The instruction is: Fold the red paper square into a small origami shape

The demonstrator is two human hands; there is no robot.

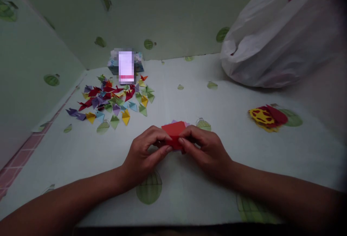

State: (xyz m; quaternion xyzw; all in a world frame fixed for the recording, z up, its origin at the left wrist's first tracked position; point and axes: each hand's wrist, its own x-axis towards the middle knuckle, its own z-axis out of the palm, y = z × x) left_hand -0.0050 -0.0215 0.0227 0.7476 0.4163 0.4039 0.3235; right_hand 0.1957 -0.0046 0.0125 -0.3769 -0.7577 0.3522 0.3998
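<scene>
Just below the middle of the frame, the left hand and the right hand meet over a small red paper, each pinching it between thumb and fingertips, the left from the left side and the right from the right side, so both hands are closed narrow on the sheet. The upper part of the red paper shows flat above the fingers, while its lower part is folded and partly hidden between the thumbs. A sliver of pale pink paper peeks out behind its top right edge; whether the two sheets are joined cannot be told. The hands rest low over a white tablecloth printed with green round shapes. In the upper left of the frame, well apart from the hands, lies a loose pile of folded paper pieces in red, purple, yellow, green and blue. Just behind that pile stands a small box, its front blurred out. At the right of the frame lies a red and yellow paper shape, flat on the cloth. In the upper right corner sits a large white plastic bag, crumpled, against the wall
</scene>
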